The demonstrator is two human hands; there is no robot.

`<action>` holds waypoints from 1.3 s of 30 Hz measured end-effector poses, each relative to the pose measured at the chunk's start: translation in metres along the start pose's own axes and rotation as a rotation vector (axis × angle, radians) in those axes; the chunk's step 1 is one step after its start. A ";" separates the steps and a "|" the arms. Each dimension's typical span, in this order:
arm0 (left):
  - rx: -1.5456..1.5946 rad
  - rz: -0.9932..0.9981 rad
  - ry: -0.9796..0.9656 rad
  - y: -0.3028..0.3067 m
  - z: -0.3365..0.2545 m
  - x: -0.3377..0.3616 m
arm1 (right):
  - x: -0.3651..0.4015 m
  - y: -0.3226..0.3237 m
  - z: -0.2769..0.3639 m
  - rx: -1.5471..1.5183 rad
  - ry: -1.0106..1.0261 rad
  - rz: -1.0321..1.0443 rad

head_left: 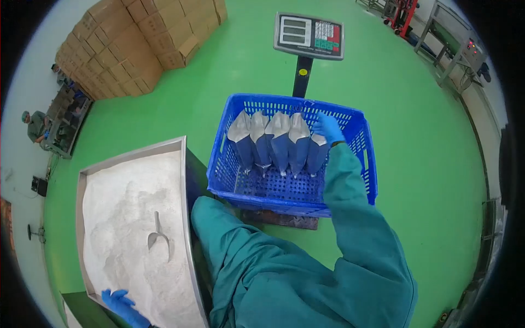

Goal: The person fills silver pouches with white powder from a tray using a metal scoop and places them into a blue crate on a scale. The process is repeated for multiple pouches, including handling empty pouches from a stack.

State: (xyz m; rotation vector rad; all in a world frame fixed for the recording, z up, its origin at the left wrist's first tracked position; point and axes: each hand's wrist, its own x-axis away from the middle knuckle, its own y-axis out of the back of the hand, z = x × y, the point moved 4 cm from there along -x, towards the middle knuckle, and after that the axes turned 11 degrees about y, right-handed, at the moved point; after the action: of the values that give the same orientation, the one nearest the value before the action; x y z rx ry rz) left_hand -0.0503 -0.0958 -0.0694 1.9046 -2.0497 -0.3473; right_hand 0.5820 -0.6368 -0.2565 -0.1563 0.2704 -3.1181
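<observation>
My right hand (328,128), in a blue glove, is at the top of the rightmost blue and silver pouch (317,154), inside a blue plastic crate (268,203). Several such pouches (279,143) stand side by side in a row there, their silver tops upward. Its fingertips are partly hidden, so its grip is unclear. My left hand (124,307), also gloved in blue, rests over the near left edge of a metal tray (188,218) of white powder (120,218), fingers apart and holding nothing. A metal scoop (157,235) lies on the powder.
Behind the crate rises a scale display (309,36) on a post (302,76). Stacked cardboard boxes (117,49) stand at the back left. A person (37,127) is at a metal table (64,123) at far left. Metal equipment (454,44) stands at the back right.
</observation>
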 end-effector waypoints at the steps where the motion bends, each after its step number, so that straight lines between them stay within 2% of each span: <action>1: 0.086 -0.114 -0.030 0.022 0.011 -0.024 | -0.049 0.041 -0.044 0.150 0.010 0.191; 2: 0.092 -0.140 -0.066 0.035 0.006 -0.029 | -0.053 0.046 -0.050 0.516 -0.021 0.199; 3: 0.101 -0.039 -0.166 0.041 -0.004 -0.027 | -0.060 0.047 -0.058 0.938 0.008 0.251; 4: -0.007 -0.167 -0.250 0.049 -0.008 -0.018 | -0.069 0.046 -0.066 1.270 0.040 0.292; 6: -0.132 -0.031 -0.067 0.054 -0.031 -0.030 | -0.085 0.043 -0.090 1.594 0.044 0.304; 7: -0.143 -0.050 -0.057 0.053 -0.038 -0.019 | -0.092 0.043 -0.102 1.672 0.035 0.294; 9: -0.149 -0.320 -0.214 0.024 -0.087 0.040 | -0.104 0.038 -0.128 1.748 0.042 0.285; 13: -0.154 -0.314 -0.115 0.144 -0.020 -0.003 | -0.125 0.013 -0.173 1.806 0.166 0.366; 17: -0.082 -0.316 -0.115 0.185 0.005 0.007 | -0.140 0.008 -0.193 1.831 0.264 0.397; 19: 0.004 -0.304 -0.104 0.199 0.032 0.000 | -0.144 0.003 -0.192 1.821 0.310 0.410; 20: 0.194 -0.317 -0.010 0.182 0.032 0.010 | -0.146 0.005 -0.189 1.820 0.334 0.407; 22: -0.507 -0.464 0.001 0.190 0.041 0.016 | -0.146 0.010 -0.177 1.799 0.372 0.407; 24: -0.666 -0.490 0.087 0.201 0.054 0.039 | -0.140 0.017 -0.153 1.762 0.400 0.383; 25: -0.717 -0.480 0.136 0.227 0.092 0.045 | -0.135 0.022 -0.136 1.723 0.413 0.371; 26: -0.987 -0.547 0.265 0.241 0.114 0.063 | -0.131 0.023 -0.118 1.674 0.446 0.354; 27: -1.046 -0.510 0.224 0.261 0.148 0.082 | -0.123 0.025 -0.095 1.605 0.486 0.350; 28: -1.234 -0.526 0.247 0.273 0.187 0.105 | -0.118 0.021 -0.076 1.504 0.548 0.372; 29: -1.422 -0.535 0.263 0.281 0.221 0.125 | -0.105 -0.001 -0.049 1.350 0.625 0.421; 31: -1.434 -0.520 0.375 0.298 0.267 0.151 | -0.052 -0.081 0.005 0.875 0.756 0.618; 32: -1.418 -0.511 0.384 0.299 0.272 0.151 | -0.029 -0.132 0.019 0.500 0.386 0.610; 33: -1.153 -0.369 0.548 0.301 0.277 0.152 | -0.005 -0.183 0.034 0.121 0.054 0.469; 34: -0.877 -0.230 0.695 0.299 0.283 0.156 | 0.039 -0.241 0.049 0.162 0.149 0.733; 35: -0.812 -0.319 0.549 0.297 0.279 0.161 | 0.098 -0.304 0.063 0.204 0.246 1.000; 37: -0.735 -0.320 0.566 0.292 0.268 0.165 | 0.221 -0.394 0.064 0.122 0.146 0.809; 38: -0.683 -0.317 0.569 0.293 0.269 0.167 | 0.224 -0.438 0.028 -0.052 -0.268 1.433; 39: -0.661 -0.320 0.580 0.299 0.281 0.169 | 0.280 -0.467 0.025 0.097 -0.273 1.392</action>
State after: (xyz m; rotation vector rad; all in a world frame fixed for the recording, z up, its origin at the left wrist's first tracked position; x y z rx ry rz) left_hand -0.4448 -0.2507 -0.2000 1.6386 -1.0804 -0.4178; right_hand 0.3058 -0.1860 -0.1244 -0.2429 0.1193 -1.7003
